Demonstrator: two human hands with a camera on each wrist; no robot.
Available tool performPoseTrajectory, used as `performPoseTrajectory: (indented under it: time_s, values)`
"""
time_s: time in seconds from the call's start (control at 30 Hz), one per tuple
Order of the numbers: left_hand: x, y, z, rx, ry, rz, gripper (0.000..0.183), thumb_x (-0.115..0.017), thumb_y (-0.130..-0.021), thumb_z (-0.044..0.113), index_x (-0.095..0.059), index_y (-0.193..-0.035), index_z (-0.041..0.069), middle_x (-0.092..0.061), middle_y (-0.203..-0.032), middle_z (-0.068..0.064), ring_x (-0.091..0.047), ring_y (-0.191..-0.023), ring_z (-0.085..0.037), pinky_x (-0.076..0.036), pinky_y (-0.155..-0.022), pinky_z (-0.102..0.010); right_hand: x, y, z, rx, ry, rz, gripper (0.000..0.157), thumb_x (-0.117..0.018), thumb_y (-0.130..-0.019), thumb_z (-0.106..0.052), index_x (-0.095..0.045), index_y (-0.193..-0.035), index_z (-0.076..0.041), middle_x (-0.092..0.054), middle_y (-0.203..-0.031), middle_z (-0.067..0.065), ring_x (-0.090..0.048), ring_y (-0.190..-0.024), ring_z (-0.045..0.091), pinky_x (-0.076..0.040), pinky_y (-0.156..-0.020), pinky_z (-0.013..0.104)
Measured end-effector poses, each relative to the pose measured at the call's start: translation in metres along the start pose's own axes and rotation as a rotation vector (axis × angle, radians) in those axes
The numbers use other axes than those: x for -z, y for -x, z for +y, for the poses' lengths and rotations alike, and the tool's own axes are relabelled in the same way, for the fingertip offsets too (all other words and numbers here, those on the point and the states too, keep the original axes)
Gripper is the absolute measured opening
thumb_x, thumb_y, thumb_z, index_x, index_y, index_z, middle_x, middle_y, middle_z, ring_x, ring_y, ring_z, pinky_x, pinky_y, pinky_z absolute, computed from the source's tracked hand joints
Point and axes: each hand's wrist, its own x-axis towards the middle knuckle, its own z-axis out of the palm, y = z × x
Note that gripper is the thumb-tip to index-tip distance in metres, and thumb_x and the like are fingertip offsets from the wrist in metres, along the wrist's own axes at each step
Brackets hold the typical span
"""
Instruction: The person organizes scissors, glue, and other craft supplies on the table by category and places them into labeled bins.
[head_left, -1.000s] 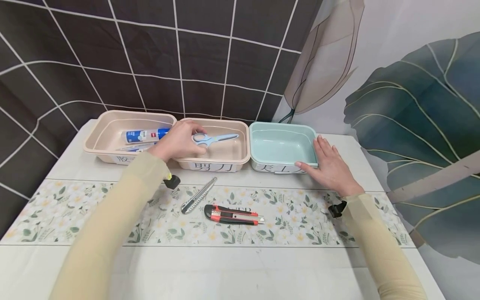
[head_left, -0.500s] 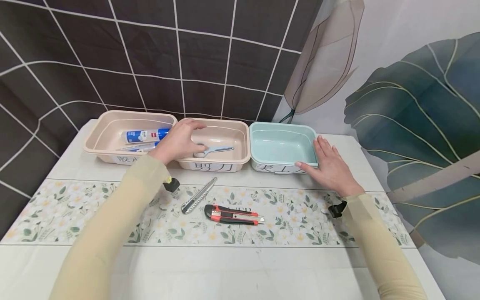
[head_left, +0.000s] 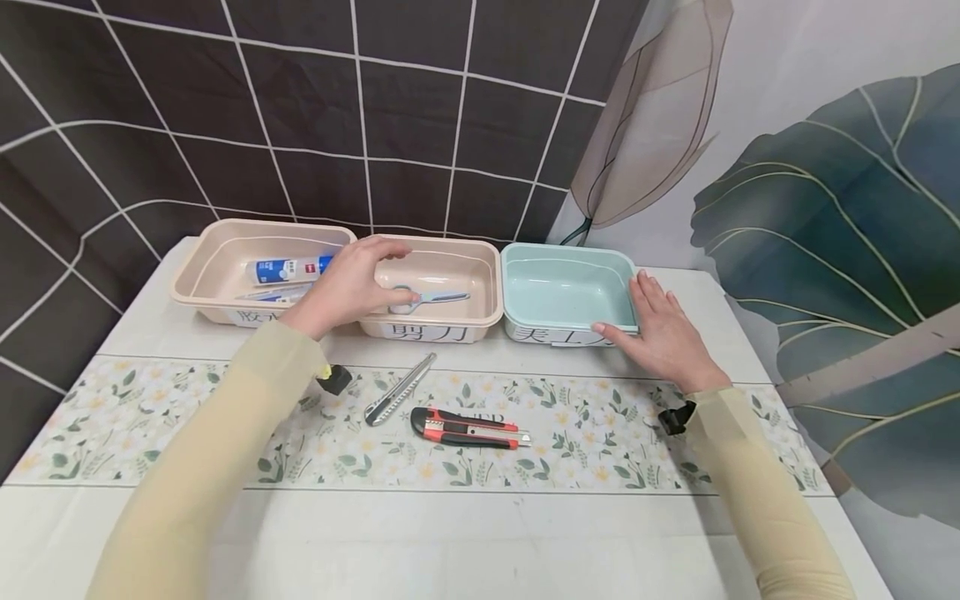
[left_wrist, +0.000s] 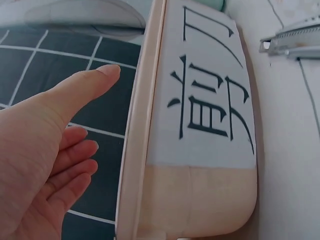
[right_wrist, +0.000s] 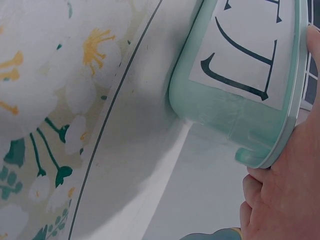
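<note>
My left hand (head_left: 351,283) hovers over the left end of the middle beige bin (head_left: 491,310), fingers and thumb spread with nothing between them. Light-blue scissors (head_left: 442,297) lie on that bin's floor, just beyond the thumb tip; part of their handle is hidden by it. In the left wrist view, the same hand (left_wrist: 55,135) is beside the bin's rim and its paper label (left_wrist: 210,100). My right hand (head_left: 667,337) rests against the right end of the teal bin (head_left: 570,323), thumb at the front rim and fingers straight along the side.
The left beige bin (head_left: 187,287) holds a blue-and-white glue bottle (head_left: 285,270) and other blue-and-white items (head_left: 281,294). A silver utility knife (head_left: 400,390) and a red-and-black utility knife (head_left: 471,428) lie on the floral strip in front. A dark tiled wall stands behind.
The scissors have left my left hand and dropped onto the middle bin's floor. My left hand has since drawn back very slightly to the left. My right hand stays in place.
</note>
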Motion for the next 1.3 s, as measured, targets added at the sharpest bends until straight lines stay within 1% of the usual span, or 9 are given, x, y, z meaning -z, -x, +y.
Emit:
performPoseTrajectory:
  time_s: [0.13, 0.3, 0.37, 0.47, 0.6, 0.7, 0.83, 1.07, 1.3]
  values:
    - [0.000, 0.007, 0.006, -0.019, 0.015, 0.001, 0.075, -0.091, -0.077, 0.037, -0.062, -0.137, 0.003, -0.062, -0.134, -0.014, -0.050, -0.130, -0.033, -0.030, -0.114, -0.050, 0.000, 0.000, 0.000, 0.003, -0.001, 0.000, 0.107, -0.052, -0.095, -0.068, -0.007, -0.160, 0.004, -0.001, -0.167, 0.022, 0.001, -0.154, 0.033, -0.002, -0.122, 0.055]
    - [-0.003, 0.016, 0.016, -0.024, 0.018, -0.037, 0.077, -0.091, -0.077, 0.038, -0.061, -0.139, 0.003, -0.061, -0.136, -0.015, -0.051, -0.131, -0.032, -0.037, -0.111, -0.049, 0.000, 0.000, 0.000, 0.001, -0.001, -0.002, 0.106, -0.052, -0.095, -0.068, -0.007, -0.160, 0.004, -0.001, -0.167, 0.021, 0.001, -0.154, 0.033, -0.003, -0.122, 0.056]
    - [-0.005, 0.019, 0.019, -0.041, 0.019, -0.040, 0.077, -0.091, -0.076, 0.038, -0.061, -0.138, 0.003, -0.061, -0.136, -0.015, -0.052, -0.129, -0.032, -0.040, -0.109, -0.049, 0.000, 0.000, 0.000, 0.000, -0.001, -0.004, 0.106, -0.052, -0.095, -0.068, -0.006, -0.160, 0.004, 0.000, -0.167, 0.021, 0.001, -0.154, 0.033, -0.004, -0.121, 0.056]
    - [-0.008, 0.024, 0.024, -0.086, 0.025, -0.030, 0.076, -0.093, -0.074, 0.035, -0.063, -0.135, 0.001, -0.063, -0.133, -0.015, -0.055, -0.126, -0.033, -0.043, -0.107, -0.048, 0.000, 0.000, 0.001, 0.000, -0.001, -0.006, 0.106, -0.051, -0.095, -0.068, -0.006, -0.160, 0.003, 0.000, -0.167, 0.021, 0.002, -0.154, 0.033, -0.002, -0.122, 0.055]
    - [-0.012, 0.030, 0.030, -0.130, 0.031, -0.023, 0.077, -0.094, -0.073, 0.036, -0.063, -0.134, 0.001, -0.065, -0.129, -0.014, -0.058, -0.122, -0.032, -0.045, -0.106, -0.047, 0.000, 0.000, 0.001, 0.002, -0.003, -0.006, 0.106, -0.052, -0.095, -0.068, -0.006, -0.160, 0.003, 0.000, -0.167, 0.022, 0.002, -0.154, 0.033, 0.000, -0.122, 0.053]
    - [-0.016, 0.034, 0.033, -0.145, 0.028, -0.029, 0.079, -0.094, -0.072, 0.040, -0.063, -0.135, 0.003, -0.065, -0.130, -0.013, -0.057, -0.123, -0.032, -0.044, -0.106, -0.047, 0.000, 0.000, 0.001, 0.002, -0.003, -0.006, 0.106, -0.052, -0.095, -0.068, -0.006, -0.160, 0.003, -0.001, -0.167, 0.022, 0.002, -0.154, 0.033, 0.001, -0.122, 0.052]
    - [-0.021, 0.042, 0.037, -0.144, 0.029, -0.058, 0.079, -0.094, -0.072, 0.041, -0.063, -0.135, 0.005, -0.064, -0.131, -0.013, -0.055, -0.125, -0.031, -0.043, -0.107, -0.047, -0.001, -0.001, 0.002, 0.000, -0.007, -0.002, 0.107, -0.051, -0.095, -0.069, -0.007, -0.160, 0.003, -0.002, -0.167, 0.021, 0.001, -0.154, 0.033, 0.000, -0.122, 0.052]
    - [-0.028, 0.058, 0.042, -0.150, 0.013, -0.096, 0.079, -0.093, -0.072, 0.045, -0.064, -0.136, 0.008, -0.064, -0.131, -0.006, -0.055, -0.126, -0.025, -0.042, -0.109, -0.044, -0.002, -0.001, 0.003, 0.001, -0.010, 0.002, 0.107, -0.051, -0.095, -0.069, -0.007, -0.160, 0.003, 0.000, -0.168, 0.020, -0.001, -0.154, 0.035, 0.001, -0.122, 0.051]
    - [-0.037, 0.072, 0.047, -0.163, 0.068, -0.124, 0.078, -0.092, -0.074, 0.042, -0.062, -0.137, 0.007, -0.061, -0.137, -0.006, -0.052, -0.130, -0.025, -0.039, -0.112, -0.044, 0.000, 0.000, 0.001, 0.003, -0.014, -0.009, 0.106, -0.051, -0.095, -0.068, -0.005, -0.161, 0.002, 0.000, -0.168, 0.020, 0.002, -0.154, 0.032, 0.002, -0.122, 0.051]
